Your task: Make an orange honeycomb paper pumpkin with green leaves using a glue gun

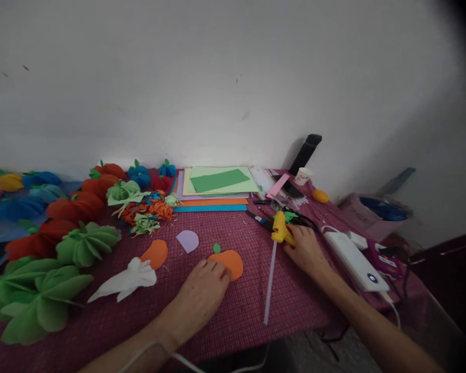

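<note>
My left hand [202,291] lies on the red checked tablecloth [236,311] with its fingertips pressing on the near edge of an orange paper cut-out [231,261] that has a small green leaf [216,248] at its top. My right hand [303,248] is wrapped round a yellow glue gun [280,229], which rests low over the cloth. A long white glue stick [271,282] runs from the gun towards me. A lilac paper shape [188,240] and a second orange cut-out [155,253] lie to the left.
Folded paper pumpkins in red, green and blue [81,243] crowd the left side. A white paper piece [128,280] lies by them. Coloured paper sheets [217,184] are stacked at the back. A white power bank [353,259], a paper cup [303,176] and cables sit at right.
</note>
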Tool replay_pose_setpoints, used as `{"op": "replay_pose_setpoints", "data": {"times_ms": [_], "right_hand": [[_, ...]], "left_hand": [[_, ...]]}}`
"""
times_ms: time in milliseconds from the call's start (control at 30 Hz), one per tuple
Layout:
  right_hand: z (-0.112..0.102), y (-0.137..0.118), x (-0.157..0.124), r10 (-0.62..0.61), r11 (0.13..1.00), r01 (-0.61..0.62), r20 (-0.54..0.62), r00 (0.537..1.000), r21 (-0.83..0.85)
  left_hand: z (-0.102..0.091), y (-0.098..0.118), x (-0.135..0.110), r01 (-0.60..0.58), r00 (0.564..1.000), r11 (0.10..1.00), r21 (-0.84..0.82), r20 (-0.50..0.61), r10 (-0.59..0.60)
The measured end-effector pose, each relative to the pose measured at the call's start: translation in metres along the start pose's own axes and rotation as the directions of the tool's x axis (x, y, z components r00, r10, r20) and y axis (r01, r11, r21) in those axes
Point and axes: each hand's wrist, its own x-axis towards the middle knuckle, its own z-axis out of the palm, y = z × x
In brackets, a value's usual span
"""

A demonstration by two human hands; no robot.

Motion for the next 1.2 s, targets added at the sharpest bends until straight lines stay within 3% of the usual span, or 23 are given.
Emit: {"op": "replay_pose_setpoints", "data": {"times_ms": [100,167,233,300,367,433,500,700,967,1200], "right_hand": [[-0.024,-0.001,0.0,0.119,0.97,-0.112,-0.02,0.993,0.217],[-0.044,-0.005,0.001,0.166,0.859,-0.225,0.166,0.972,0.46],[-0.062,-0.011,0.001,0.098,0.72,-0.304,0.343,0.934,0.624],[-0.072,-0.019,0.0,0.007,0.578,-0.416,0.505,0.863,0.703],[-0.074,-0.028,0.0,-0.146,0.405,-0.499,0.593,0.792,0.766],[-0.073,-0.036,0.0,-0.245,0.301,-0.556,0.627,0.74,0.774],[-0.07,-0.042,0.001,-0.283,0.304,-0.578,0.651,0.704,0.757],[-0.067,-0.056,0.01,-0.305,0.449,-0.56,0.709,0.636,0.696],[-0.055,-0.064,0.017,-0.227,0.566,-0.567,0.774,0.591,0.599],[-0.052,-0.072,0.02,-0.223,0.614,-0.549,0.792,0.568,0.567]], "left_hand": [[0.001,0.004,-0.001,0.017,1.0,0.999,0.034,0.001,-0.017],[0.001,0.005,0.0,0.022,1.0,0.999,0.05,-0.001,-0.022],[0.0,0.006,0.001,0.028,1.0,0.998,0.054,0.009,-0.028],[-0.002,0.006,0.003,0.026,0.999,0.999,0.047,0.034,-0.028],[-0.004,0.007,0.004,0.02,0.998,0.999,0.034,0.061,-0.022],[-0.005,0.007,0.005,0.013,0.997,1.0,0.016,0.078,-0.015],[-0.004,0.007,0.005,0.019,0.997,1.0,-0.003,0.077,-0.019],[0.003,0.008,0.004,0.048,0.997,0.997,-0.054,0.07,-0.044],[0.007,0.009,0.002,0.001,0.997,0.999,-0.055,0.074,0.003],[0.012,0.009,0.003,-0.007,0.998,0.999,-0.047,0.066,0.01]]}}
